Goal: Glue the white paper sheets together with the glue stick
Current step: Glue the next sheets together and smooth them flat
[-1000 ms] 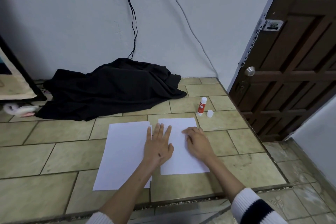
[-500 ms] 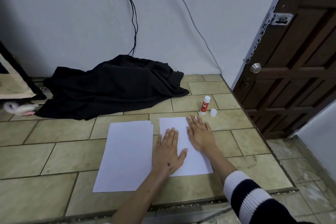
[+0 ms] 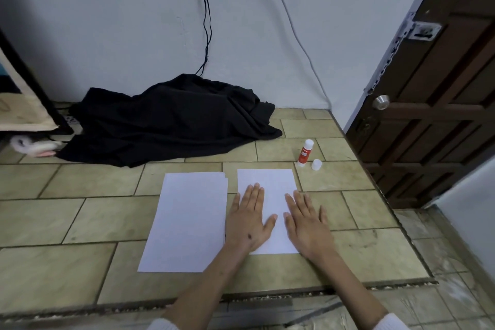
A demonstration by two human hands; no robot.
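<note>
Two hands flat, fingers straight, gripping nothing: left hand (image 3: 250, 218) and right hand (image 3: 306, 220) press the smaller white sheet (image 3: 270, 186) on the tiled floor (image 3: 80, 222); larger paper stack (image 3: 187, 220) just left; glue stick (image 3: 305, 153) upright beyond, far right, its cap (image 3: 316, 164) beside it; black cloth (image 3: 171, 120) by the far wall

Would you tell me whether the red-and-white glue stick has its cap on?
Off. The red-and-white glue stick stands upright, and its small white cap sits beside it on the tiles.
</note>
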